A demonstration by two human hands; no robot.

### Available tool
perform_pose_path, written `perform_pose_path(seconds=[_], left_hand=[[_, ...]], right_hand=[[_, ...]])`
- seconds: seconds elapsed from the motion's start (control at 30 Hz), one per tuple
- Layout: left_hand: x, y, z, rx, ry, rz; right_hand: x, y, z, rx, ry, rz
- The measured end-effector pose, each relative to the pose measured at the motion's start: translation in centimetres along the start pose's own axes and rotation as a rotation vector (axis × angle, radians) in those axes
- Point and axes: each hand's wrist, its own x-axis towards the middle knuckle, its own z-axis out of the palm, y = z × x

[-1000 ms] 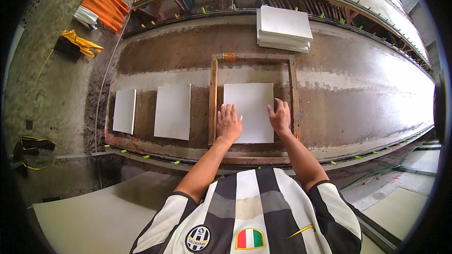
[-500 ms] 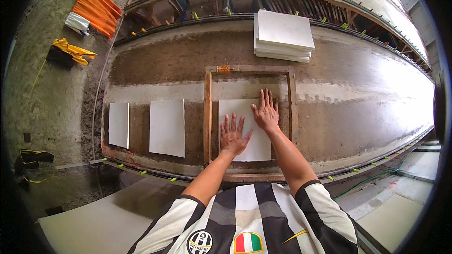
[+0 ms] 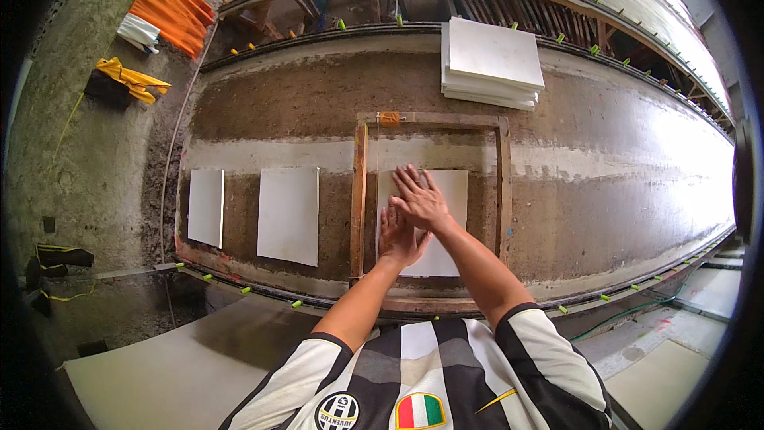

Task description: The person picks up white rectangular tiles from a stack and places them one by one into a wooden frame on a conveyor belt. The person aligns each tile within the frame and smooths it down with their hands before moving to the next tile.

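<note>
A white sheet or panel (image 3: 450, 191) lies within a rectangular wooden frame (image 3: 504, 183) on the long brown-stained table. I cannot tell whether a sheer mesh spans the frame. My left hand (image 3: 403, 240) rests flat over the sheet's left half, fingers stretched out and partly covered by the other hand. Crossing over it, my right hand (image 3: 422, 202) lies with its palm down and fingers extended toward the sheet's upper left. Neither hand grips anything.
Two more white sheets (image 3: 288, 215) (image 3: 206, 207) lie left of the frame. A stack of white sheets (image 3: 495, 56) sits at the table's far side. Green clips (image 3: 559, 37) line the table rails. Orange cloth (image 3: 169, 12) and yellow cloth (image 3: 135, 80) lie at the far left.
My right hand has moved left and slightly nearer, from the sheet's upper right onto the fingers of my left hand. The view has shifted slightly.
</note>
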Motion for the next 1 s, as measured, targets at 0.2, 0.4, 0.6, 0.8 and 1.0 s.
perform_pose_path(seconds=[0.2,0.4,0.6,0.8,1.0], left_hand=[[-0.9,-0.1,-0.5,-0.125,0.114,0.044],[-0.4,-0.2,0.8,-0.182,0.324,0.048],[-0.3,-0.6,1.8,-0.181,0.287,0.045],[-0.5,-0.5,2.0,-0.161,0.358,0.071],[-0.4,-0.1,0.3,-0.004,0.142,0.008]], right_hand=[[1.4,0.7,-0.6,0.131,-0.103,-0.061],[-1.0,6.4,-2.5,0.095,-0.01,0.181],[-8.1,3.5,0.4,0.056,0.164,0.358],[-11.1,0.7,0.5,0.113,0.156,0.449],[-13.6,-1.3,1.5,0.101,0.185,0.369]])
